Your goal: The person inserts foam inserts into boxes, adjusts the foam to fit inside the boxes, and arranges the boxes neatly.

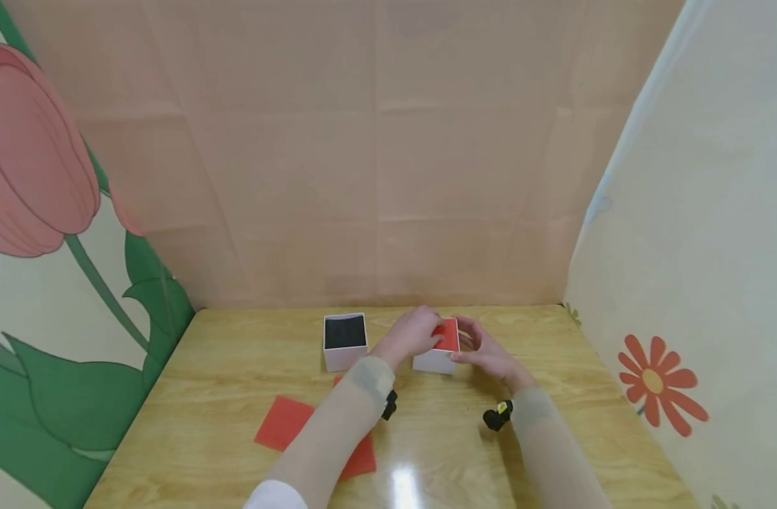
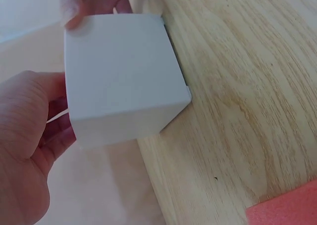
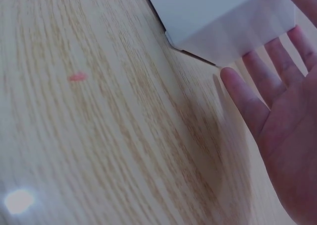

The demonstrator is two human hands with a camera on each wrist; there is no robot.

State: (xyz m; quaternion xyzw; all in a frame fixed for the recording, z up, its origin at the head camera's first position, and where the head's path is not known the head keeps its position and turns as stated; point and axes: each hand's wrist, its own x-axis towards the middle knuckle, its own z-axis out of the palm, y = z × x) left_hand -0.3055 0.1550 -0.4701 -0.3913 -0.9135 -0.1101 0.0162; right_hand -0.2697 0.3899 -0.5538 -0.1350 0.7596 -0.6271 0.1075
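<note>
In the head view a white open-topped box stands toward the back of the table, with a red felt-like sheet at its opening. My left hand reaches over the box's left side, fingers bent down at the red sheet. The box wall hides its fingertips in the left wrist view, so whether they pinch the sheet I cannot tell. My right hand holds the box from the right, thumb at the front corner and fingers spread along the side. A plain white face of the box shows in the left wrist view.
A second white box with a dark inside stands to the left. Red felt-like pieces lie at the front left, partly under my left forearm. A tan sheet hangs behind the wooden table, with printed panels on both sides.
</note>
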